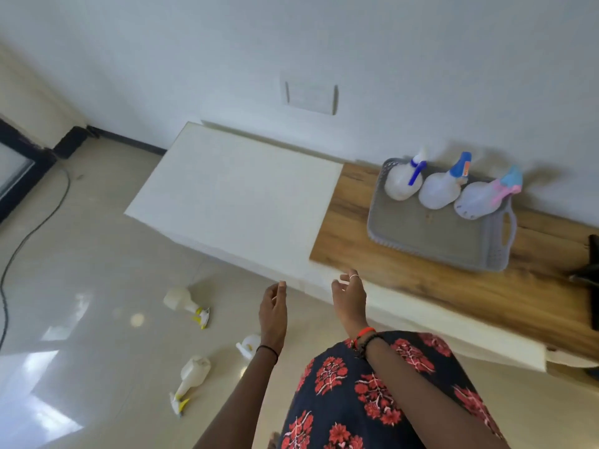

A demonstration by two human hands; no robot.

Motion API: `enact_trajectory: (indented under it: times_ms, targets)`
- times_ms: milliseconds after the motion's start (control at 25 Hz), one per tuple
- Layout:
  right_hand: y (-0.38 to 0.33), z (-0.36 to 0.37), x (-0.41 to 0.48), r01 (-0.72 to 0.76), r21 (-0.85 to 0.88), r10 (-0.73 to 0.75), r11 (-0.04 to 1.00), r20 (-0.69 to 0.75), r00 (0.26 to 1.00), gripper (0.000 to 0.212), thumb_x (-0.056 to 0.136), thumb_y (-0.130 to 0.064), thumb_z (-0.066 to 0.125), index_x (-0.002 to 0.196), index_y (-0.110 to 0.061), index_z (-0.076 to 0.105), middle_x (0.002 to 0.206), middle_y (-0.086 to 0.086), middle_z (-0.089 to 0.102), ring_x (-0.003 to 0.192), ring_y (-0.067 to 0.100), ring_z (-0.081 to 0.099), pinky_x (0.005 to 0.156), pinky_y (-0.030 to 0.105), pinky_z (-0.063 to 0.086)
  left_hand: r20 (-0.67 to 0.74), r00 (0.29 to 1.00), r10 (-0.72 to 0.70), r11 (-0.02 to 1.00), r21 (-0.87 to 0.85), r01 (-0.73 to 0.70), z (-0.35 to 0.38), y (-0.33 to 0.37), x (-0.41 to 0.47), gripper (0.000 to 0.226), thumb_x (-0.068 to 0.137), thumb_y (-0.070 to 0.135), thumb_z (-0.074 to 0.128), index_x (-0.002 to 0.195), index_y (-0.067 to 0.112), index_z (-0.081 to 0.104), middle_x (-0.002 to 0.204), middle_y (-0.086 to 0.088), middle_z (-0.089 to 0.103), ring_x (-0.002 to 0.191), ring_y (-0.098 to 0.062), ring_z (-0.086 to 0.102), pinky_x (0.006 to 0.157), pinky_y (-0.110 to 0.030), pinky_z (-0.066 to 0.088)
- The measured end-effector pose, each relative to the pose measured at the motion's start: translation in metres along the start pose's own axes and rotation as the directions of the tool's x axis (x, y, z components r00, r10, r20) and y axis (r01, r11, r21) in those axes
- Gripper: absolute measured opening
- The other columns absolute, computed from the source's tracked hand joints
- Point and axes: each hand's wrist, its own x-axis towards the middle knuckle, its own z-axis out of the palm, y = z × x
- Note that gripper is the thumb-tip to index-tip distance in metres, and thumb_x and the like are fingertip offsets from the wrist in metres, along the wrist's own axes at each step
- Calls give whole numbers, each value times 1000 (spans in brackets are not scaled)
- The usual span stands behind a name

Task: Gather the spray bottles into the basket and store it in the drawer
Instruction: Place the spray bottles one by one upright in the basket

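A grey plastic basket (pixel 431 234) sits on the wooden top at the right. Three translucent spray bottles lie along its far side: one with a dark blue trigger (pixel 403 181), one with a light blue head (pixel 442 187), one with a pink and blue head (pixel 479 199). On the floor lie two white bottles with yellow triggers (pixel 183 299) (pixel 193 377), and a third white bottle (pixel 248 346) is partly hidden behind my left wrist. My left hand (pixel 274 311) and my right hand (pixel 350 298) hover empty over the floor by the cabinet's front edge, fingers loosely spread.
A low white cabinet (pixel 233 196) adjoins the wooden top (pixel 437 286) along the wall. A black cable (pixel 35 222) snakes across the tiled floor at the left. A dark object (pixel 591 273) stands at the far right edge. My patterned dress fills the bottom middle.
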Motion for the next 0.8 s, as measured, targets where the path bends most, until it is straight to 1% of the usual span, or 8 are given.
enact_trajectory:
  times_ms: [80,240,320,400,480,600,680,800]
  targets:
    - [6,28,-27,-17,20,17,1000,8,1000,38,94,-7,45,131,-4,47,124,16,55,103,26,58,90,34,46,-28,1000,-13,1000,27,13,-43,-21,-6,36,100,33,46,118,6,61,94,4,62,94,-17,58,79,-25,43]
    - [22,82,-63,-45,8,44,999,47,998,37,90,-5,43,127,-3,51,117,16,61,108,30,59,81,26,42,-85,994,-62,998,1,62,-115,-58,-11,36,99,34,46,117,7,62,101,-1,64,101,-21,60,89,-27,40]
    - [33,103,-70,-74,-37,77,997,65,995,36,90,-6,42,125,-2,52,119,14,62,103,28,60,78,24,41,-117,987,-110,994,-16,109,-140,-79,-10,36,100,34,45,117,8,62,106,-1,65,104,-20,60,89,-26,38]
    - [50,123,-70,-96,-90,104,991,99,990,37,90,-6,42,126,-2,52,110,14,64,94,25,58,77,24,41,-172,968,-180,983,-70,171,-160,-103,-6,34,100,32,44,115,7,61,109,-2,64,108,-21,60,91,-27,38]
    - [67,140,-61,-83,-161,109,983,158,981,37,90,-6,44,125,-1,53,108,15,65,99,27,59,81,26,43,-229,943,-242,967,-130,217,-172,-128,2,32,100,32,43,110,7,60,111,-4,62,108,-20,59,96,-34,42]
    - [103,169,-37,-79,-244,132,966,207,969,33,90,-7,45,121,-2,58,120,15,64,113,30,58,92,31,44,-302,897,-323,941,-201,271,-178,-175,25,29,102,32,40,101,8,56,107,-10,59,103,-21,55,103,-42,42]
    - [131,191,-16,-66,-291,144,954,257,956,31,91,-8,43,117,-3,60,119,14,65,114,29,58,91,28,44,-329,870,-366,925,-232,301,-174,-210,48,29,102,31,38,97,7,54,104,-11,56,100,-21,52,96,-39,42]
    - [177,227,21,-27,-343,151,939,340,928,33,92,-8,39,114,-6,63,119,10,67,114,24,58,85,21,41,-324,837,-440,893,-253,372,-160,-265,89,30,103,32,36,89,10,52,100,-7,52,94,-20,47,86,-31,36]
